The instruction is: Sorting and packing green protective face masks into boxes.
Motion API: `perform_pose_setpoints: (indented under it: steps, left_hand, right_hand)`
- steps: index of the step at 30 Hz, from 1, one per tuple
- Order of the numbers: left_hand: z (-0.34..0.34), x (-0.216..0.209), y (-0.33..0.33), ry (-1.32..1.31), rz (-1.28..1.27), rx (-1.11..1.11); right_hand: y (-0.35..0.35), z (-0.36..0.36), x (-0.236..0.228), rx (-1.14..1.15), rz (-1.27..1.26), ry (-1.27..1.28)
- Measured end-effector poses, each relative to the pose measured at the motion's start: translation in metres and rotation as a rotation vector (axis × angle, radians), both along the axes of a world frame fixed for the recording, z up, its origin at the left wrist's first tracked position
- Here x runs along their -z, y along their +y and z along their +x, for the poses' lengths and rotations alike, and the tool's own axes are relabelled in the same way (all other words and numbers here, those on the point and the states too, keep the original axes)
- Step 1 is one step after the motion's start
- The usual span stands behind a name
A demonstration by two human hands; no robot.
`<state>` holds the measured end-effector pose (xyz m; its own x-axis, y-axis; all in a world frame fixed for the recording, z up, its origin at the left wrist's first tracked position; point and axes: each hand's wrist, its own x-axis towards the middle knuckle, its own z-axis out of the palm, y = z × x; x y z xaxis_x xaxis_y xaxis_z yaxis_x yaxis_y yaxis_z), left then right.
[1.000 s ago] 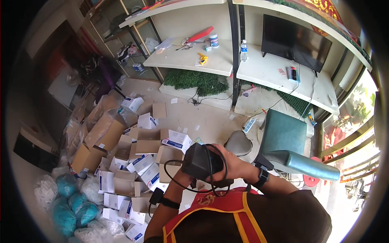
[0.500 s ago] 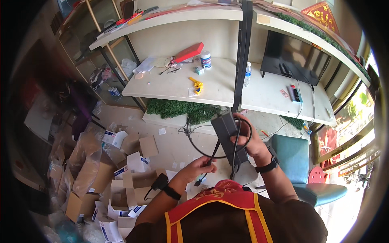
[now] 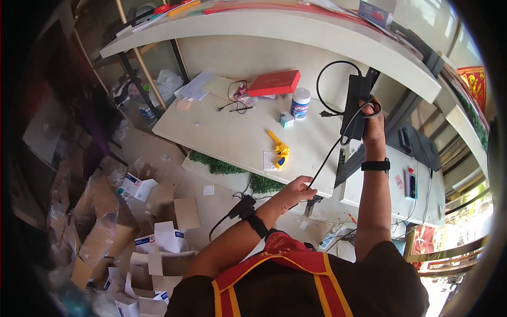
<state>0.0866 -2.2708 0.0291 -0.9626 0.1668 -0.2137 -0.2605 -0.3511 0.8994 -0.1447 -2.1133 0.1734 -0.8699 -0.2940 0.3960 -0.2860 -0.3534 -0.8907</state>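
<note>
My right hand (image 3: pixel 374 126) is raised in front of the shelf unit, its fingers wrapped round a long black power adapter (image 3: pixel 353 108) held upright. A loop of black cord (image 3: pixel 318 84) arches off the adapter's left side, with a plug (image 3: pixel 326 113) hanging near the adapter. From the adapter's lower part a thin black cable (image 3: pixel 331 152) runs down to my left hand (image 3: pixel 296 193), which pinches it between thumb and fingers. The far end of this cable, below the left hand, is hidden. Both wrists wear black bands, and a small black device (image 3: pixel 244 207) sits by the left one.
The white shelf (image 3: pixel 227 127) carries a yellow tape dispenser (image 3: pixel 279 149), a white-and-blue canister (image 3: pixel 301 103), a small box (image 3: pixel 287 120) and a red box (image 3: pixel 274 82). An upper shelf (image 3: pixel 237 24) overhangs it. Opened cardboard boxes (image 3: pixel 187 214) and plastic wrap litter the floor at left.
My right hand has lifted the adapter up and to the right, beside the upper shelf. My left hand has risen with the cable, now stretched between the hands. The view has shifted closer to the shelves.
</note>
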Motion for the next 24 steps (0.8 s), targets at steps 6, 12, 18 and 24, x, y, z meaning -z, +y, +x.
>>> perform_pose_setpoints:
  steps: [6,12,18,24]
  left_hand:
    - [-0.140,0.050,-0.039,-0.003,-0.061,-0.027]
    - [-0.222,0.109,-0.054,0.215,-0.636,-0.230]
    - [-0.203,0.156,-0.084,-0.014,-0.256,-0.131]
    - [-0.128,0.105,-0.120,-0.156,-0.012,-0.137]
  right_hand:
    - [-0.025,-0.176,0.086,0.170,-0.147,-0.217]
    - [-0.010,-0.182,0.181,0.421,-0.188,-0.449]
    - [-0.025,-0.137,0.228,0.596,-0.091,-0.610]
    - [-0.038,-0.126,0.224,0.705,0.008,-0.625]
